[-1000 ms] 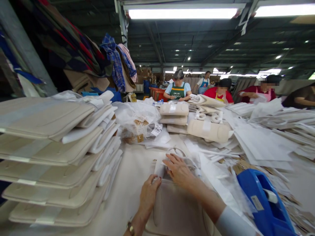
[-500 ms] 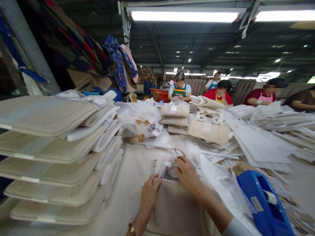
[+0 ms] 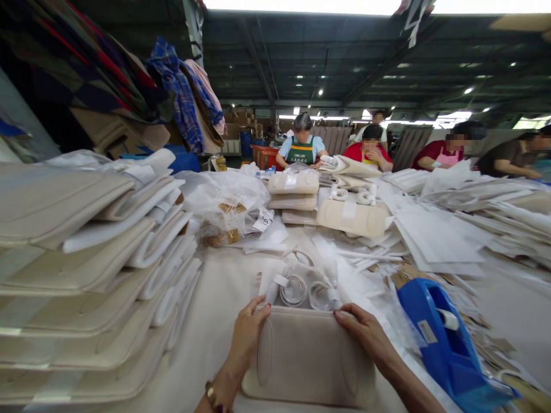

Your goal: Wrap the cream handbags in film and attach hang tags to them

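A beige handbag [image 3: 307,355] lies folded flat on the table right in front of me. My left hand [image 3: 248,328] grips its upper left corner, thumb on top and fingers round the edge. At the upper right corner, my right hand [image 3: 364,331] holds the same bag, its thumb along the top edge. Just beyond that edge sit two coiled straps, a left coil [image 3: 294,290] and a right coil [image 3: 321,295], with white wrapping around them. Some fingertips are hidden behind the bag.
A tall stack of beige bags [image 3: 86,275] stands at left. Ahead are a clear plastic bag [image 3: 228,198] and more folded bags [image 3: 350,217]. A blue tape dispenser [image 3: 443,338] lies at right near white sheets [image 3: 439,232]. Co-workers [image 3: 301,150] sit across the table.
My right hand has moved from the coiled straps to the bag's upper right corner, uncovering both coils. The left hand stays at the left corner. The camera view has shifted.
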A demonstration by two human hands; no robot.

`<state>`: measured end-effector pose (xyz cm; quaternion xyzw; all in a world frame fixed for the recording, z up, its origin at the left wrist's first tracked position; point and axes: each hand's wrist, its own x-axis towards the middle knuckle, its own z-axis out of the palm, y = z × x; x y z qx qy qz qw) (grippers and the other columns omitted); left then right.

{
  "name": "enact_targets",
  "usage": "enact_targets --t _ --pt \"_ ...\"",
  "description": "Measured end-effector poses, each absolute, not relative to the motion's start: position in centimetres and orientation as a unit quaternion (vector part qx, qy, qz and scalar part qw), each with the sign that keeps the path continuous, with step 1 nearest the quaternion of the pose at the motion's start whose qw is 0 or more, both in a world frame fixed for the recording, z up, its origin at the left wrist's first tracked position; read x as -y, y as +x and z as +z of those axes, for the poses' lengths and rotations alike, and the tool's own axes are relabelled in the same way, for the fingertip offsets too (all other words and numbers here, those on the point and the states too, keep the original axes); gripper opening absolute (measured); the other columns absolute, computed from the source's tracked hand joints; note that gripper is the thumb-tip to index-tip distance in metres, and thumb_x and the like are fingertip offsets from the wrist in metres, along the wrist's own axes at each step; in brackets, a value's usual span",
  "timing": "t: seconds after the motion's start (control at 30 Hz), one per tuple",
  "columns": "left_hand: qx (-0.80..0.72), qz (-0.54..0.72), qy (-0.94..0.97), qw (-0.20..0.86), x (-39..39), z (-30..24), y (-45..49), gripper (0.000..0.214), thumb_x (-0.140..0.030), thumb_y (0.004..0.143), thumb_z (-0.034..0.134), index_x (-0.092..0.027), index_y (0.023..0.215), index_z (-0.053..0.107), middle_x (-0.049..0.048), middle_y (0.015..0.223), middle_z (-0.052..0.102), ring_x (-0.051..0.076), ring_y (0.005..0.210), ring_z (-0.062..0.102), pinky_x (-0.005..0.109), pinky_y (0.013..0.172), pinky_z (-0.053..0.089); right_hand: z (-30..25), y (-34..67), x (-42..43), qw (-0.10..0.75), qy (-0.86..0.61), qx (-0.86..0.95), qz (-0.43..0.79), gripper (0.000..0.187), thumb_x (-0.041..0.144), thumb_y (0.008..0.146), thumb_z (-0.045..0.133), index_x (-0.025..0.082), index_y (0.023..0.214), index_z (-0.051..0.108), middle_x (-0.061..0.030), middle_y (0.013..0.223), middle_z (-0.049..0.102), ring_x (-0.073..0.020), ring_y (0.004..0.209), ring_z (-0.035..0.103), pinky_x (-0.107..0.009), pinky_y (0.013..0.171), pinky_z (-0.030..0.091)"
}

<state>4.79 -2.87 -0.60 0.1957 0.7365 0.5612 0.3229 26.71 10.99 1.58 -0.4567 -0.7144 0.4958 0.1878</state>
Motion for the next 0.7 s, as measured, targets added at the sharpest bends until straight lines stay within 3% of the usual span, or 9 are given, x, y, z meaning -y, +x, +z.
enact_targets --t 0.2,0.37,0.53,0.63,0.7 --pt "-0.678 0.605 0.068 0.411 2.1 -0.3 4.6 0.053 -0.021 0.061 0.065 -0.01 0.113 0.063 0.0067 0.077 0.073 0.02 0.068 0.067 0.031 0.067 0.053 0.1 26.2 -11.2 0.262 -0.478 0.654 0.524 0.039 0.056 0.061 0.063 0.019 0.073 0.066 0.0007 0.069 0.064 -0.0206 0.074 0.057 -0.028 0.068 0.042" --pt "-0.673 0.62 0.04 0.402 1.8 -0.9 4.9 0.054 -0.021 0.06 0.066 -0.01 0.112 0.062 0.0035 0.067 0.069 0.017 0.058 0.063 0.028 0.058 0.051 -1.5 25.7 -11.7 0.271 -0.487 0.67 0.491 0.04 0.057 0.061 0.061 0.019 0.072 0.066 -0.0017 0.069 0.066 -0.0238 0.075 0.059 -0.031 0.069 0.043" --pt "-0.718 0.596 0.086 0.348 1.5 -1.6 5.2 0.052 -0.024 0.064 0.063 -0.008 0.113 0.059 0.0056 0.075 0.07 0.019 0.067 0.064 0.031 0.067 0.052 -2.0 25.4 -12.0 0.256 -0.495 0.706 0.437 0.041 0.059 0.065 0.055 0.02 0.073 0.062 -0.0036 0.072 0.066 -0.0257 0.077 0.06 -0.035 0.072 0.044" --pt "-0.765 0.56 0.139 0.286 1.7 -1.8 5.5 0.047 -0.031 0.068 0.061 -0.011 0.11 0.061 0.0097 0.094 0.07 0.025 0.091 0.064 0.035 0.085 0.048 -2.6 25.4 -11.4 0.259 -0.515 0.727 0.374 0.042 0.06 0.07 0.05 0.021 0.081 0.061 -0.0055 0.079 0.066 -0.0276 0.08 0.062 -0.038 0.075 0.045" --pt "-0.799 0.524 0.173 0.239 1.9 -1.7 5.7 0.045 -0.034 0.072 0.058 -0.013 0.112 0.06 0.0122 0.111 0.065 0.027 0.108 0.057 0.037 0.098 0.04 -3.2 25.2 -10.8 0.305 -0.508 0.746 0.302 0.041 0.056 0.075 0.047 0.02 0.089 0.059 -0.0085 0.089 0.066 -0.0282 0.087 0.061 -0.04 0.079 0.045"
